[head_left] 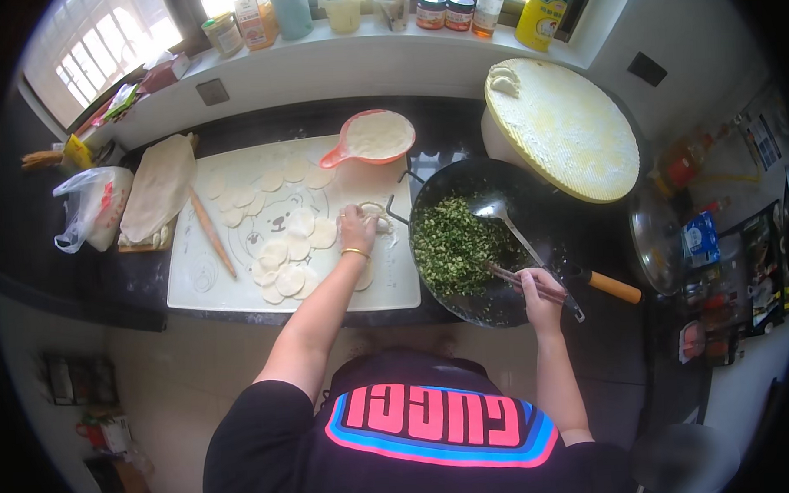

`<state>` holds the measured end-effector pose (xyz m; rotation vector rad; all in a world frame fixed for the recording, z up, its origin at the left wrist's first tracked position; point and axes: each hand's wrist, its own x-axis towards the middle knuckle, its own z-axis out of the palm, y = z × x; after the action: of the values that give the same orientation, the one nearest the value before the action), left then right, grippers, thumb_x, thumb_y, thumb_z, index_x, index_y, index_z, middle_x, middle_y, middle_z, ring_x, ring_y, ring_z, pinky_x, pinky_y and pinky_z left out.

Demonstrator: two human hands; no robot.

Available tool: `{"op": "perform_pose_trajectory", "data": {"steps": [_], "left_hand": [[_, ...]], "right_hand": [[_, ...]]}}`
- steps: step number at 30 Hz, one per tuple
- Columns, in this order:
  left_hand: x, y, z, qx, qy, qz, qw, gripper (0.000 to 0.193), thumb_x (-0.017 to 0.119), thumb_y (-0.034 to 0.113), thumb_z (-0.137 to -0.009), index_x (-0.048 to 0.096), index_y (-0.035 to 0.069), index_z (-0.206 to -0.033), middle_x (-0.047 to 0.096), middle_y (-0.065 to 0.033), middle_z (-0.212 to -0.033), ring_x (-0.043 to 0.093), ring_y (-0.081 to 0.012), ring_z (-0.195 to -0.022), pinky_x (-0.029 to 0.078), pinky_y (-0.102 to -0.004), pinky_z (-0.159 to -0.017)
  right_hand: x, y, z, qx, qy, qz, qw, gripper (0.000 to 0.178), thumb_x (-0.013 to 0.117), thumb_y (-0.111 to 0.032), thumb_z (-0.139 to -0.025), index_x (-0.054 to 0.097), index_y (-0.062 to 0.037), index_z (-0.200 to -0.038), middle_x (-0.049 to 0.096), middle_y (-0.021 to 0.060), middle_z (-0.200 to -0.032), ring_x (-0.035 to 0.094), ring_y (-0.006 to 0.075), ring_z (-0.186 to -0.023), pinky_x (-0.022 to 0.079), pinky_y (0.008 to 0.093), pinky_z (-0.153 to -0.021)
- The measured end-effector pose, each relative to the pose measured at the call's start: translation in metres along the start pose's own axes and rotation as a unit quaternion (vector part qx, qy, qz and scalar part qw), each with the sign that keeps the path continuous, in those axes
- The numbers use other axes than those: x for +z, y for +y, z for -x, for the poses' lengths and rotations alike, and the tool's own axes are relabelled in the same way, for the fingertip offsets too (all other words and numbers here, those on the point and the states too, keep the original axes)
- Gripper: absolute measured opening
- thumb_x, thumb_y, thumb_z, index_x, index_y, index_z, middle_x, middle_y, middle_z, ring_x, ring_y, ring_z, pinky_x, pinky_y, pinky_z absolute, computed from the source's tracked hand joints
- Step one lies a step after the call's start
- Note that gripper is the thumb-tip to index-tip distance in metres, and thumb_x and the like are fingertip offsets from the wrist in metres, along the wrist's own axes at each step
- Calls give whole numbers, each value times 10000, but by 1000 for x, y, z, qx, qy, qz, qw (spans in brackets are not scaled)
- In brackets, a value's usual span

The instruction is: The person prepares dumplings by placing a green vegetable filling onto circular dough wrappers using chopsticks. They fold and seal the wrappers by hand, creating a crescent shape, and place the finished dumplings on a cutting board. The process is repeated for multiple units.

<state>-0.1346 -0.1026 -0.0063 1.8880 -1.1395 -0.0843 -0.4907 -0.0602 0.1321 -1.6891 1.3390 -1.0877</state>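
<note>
My left hand (357,232), with a gold bracelet at the wrist, is over the right part of a white board (378,286). Its fingers are closed at a pale, folded dumpling (378,214); their grip is partly hidden. Round dough wrappers (300,222) lie overlapping to the left of this hand, with more in paler rows farther back. In my right hand (542,300) is a pair of chopsticks (507,275), their tips at the chopped green filling (451,249) in a black wok (484,313). A metal ladle (491,210) rests in the wok.
A wooden rolling pin (211,232) lies on the board's left side. Behind stands a red-handled bowl of flour (378,136). A round yellow tray (573,127) bears a few dumplings. At left are a dough sheet (160,189) and a plastic bag (96,205). Jars line the windowsill.
</note>
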Motion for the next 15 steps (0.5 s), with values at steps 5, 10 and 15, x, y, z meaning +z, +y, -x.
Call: {"op": "perform_pose_trajectory", "data": {"steps": [5, 10, 15], "left_hand": [[9, 1, 4, -23, -9, 23, 999, 365, 722, 151, -686, 498, 35, -950, 572, -142, -888, 528, -315, -858, 419, -410, -772], [13, 1, 5, -32, 8, 37, 999, 321, 708, 119, -701, 517, 31, -943, 592, -130, -848, 549, -296, -824, 431, -390, -757], [6, -6, -1, -97, 69, 160, 980, 187, 652, 136, -764, 566, 17, -879, 595, -133, -816, 558, -279, -790, 443, -373, -720]], "right_hand": [[0, -6, 3, 20, 2, -2, 1000, 156, 564, -116, -885, 618, 23, -840, 628, 55, -745, 603, 107, -663, 492, 229, -634], [0, -5, 3, 8, 3, -2, 1000, 170, 556, -126, -892, 619, 24, -843, 628, 58, -756, 607, 112, -670, 494, 231, -638], [-6, -8, 0, -24, -13, -26, 999, 185, 552, -137, -900, 617, 32, -863, 623, 70, -785, 616, 128, -692, 501, 234, -635]]}}
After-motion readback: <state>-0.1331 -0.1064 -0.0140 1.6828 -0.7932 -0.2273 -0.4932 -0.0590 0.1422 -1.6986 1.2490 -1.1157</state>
